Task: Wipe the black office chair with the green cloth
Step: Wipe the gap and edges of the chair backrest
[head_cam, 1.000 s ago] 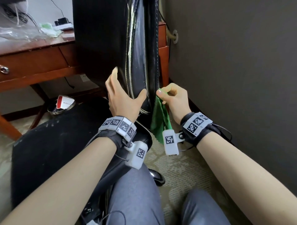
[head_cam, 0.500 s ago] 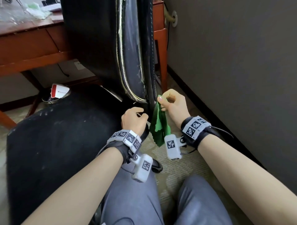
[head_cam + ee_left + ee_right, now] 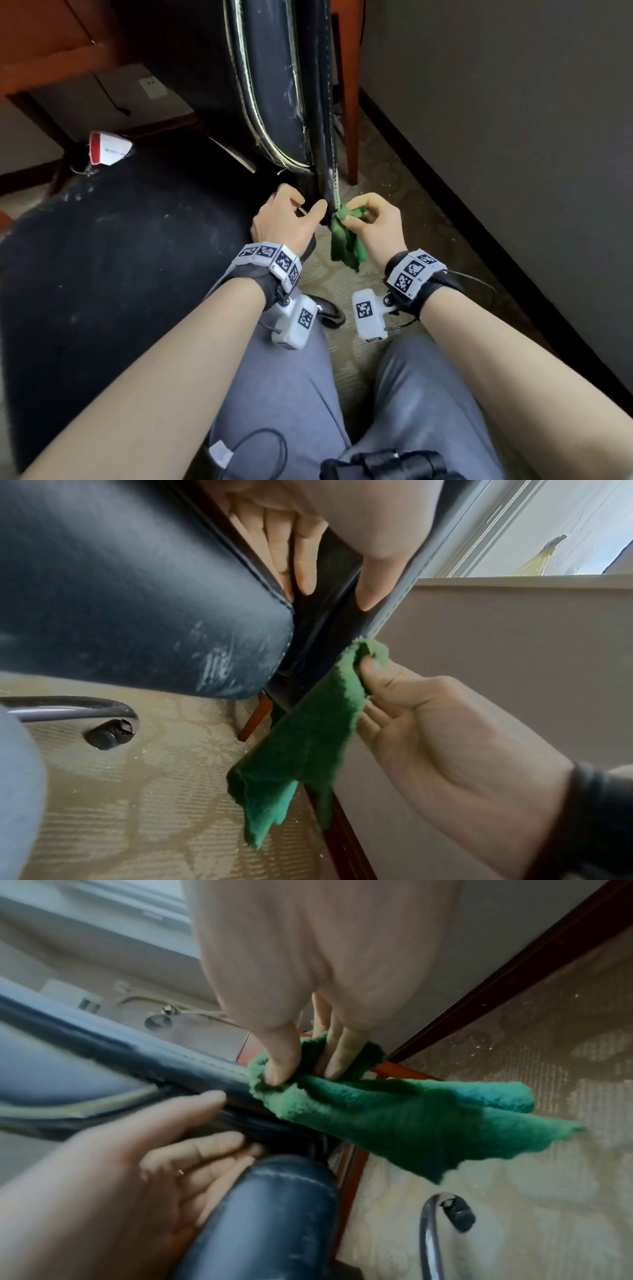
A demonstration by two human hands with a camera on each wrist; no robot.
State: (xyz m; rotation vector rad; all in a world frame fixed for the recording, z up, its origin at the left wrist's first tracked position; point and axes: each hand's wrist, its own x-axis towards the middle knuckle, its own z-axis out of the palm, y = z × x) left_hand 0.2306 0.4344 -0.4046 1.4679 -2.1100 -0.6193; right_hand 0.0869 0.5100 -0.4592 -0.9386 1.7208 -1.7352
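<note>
the left hand [image 3: 329,520] clasps the dark edge of the black office chair [image 3: 137,588], its fingers [image 3: 304,569] tucked beside the scuffed cushion and its thumb laid on the other side of that edge. just below the thumb, the right hand [image 3: 445,737] pinches the green cloth [image 3: 308,745] against the same edge, with the rest of the cloth hanging down. farther below the left hand lie patterned carpet [image 3: 137,818] and a chair caster [image 3: 106,737].

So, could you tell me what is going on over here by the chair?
A person is wiping the black office chair. The right hand pinches the green cloth against the backrest's stitched edge, low down; the rest of the cloth hangs loose. The left hand grips the chair just beside it.
</note>
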